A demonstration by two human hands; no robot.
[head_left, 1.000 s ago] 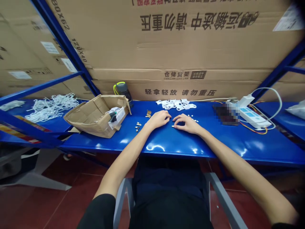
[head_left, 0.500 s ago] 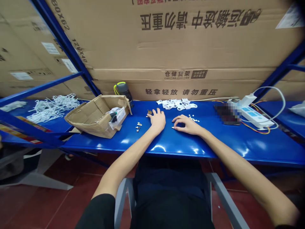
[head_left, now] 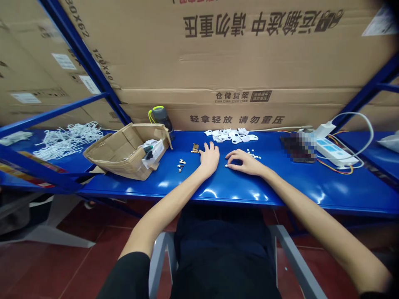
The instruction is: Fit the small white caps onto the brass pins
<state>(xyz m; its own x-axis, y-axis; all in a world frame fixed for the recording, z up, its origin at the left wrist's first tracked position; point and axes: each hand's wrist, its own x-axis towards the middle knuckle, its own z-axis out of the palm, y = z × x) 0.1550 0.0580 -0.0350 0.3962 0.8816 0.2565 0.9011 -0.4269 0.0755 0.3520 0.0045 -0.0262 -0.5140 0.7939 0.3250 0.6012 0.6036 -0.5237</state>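
My left hand point(head_left: 209, 158) lies flat on the blue shelf top point(head_left: 218, 182) with its fingers stretched out, reaching toward a small brass-coloured part point(head_left: 195, 148). My right hand point(head_left: 243, 162) rests close beside it, fingers curled and pinched on a tiny screw-like piece point(head_left: 226, 166) that touches the surface. A pile of white plastic parts point(head_left: 231, 136) lies just beyond both hands, and small white bits point(head_left: 253, 154) are scattered to the right of my right hand. A few small metal screws point(head_left: 180, 164) lie to the left of my left hand.
A torn cardboard box point(head_left: 124, 149) with bagged items stands at the left, a dark bottle point(head_left: 161, 117) behind it. White wire hangers point(head_left: 67, 138) are heaped at far left. A power strip point(head_left: 330, 149) with cables lies at right. Large cartons point(head_left: 243, 62) wall the back.
My left hand has gone from curled beside the right hand to flat with fingers stretched out, shifted slightly left toward the brass part. The right hand has stayed in place.
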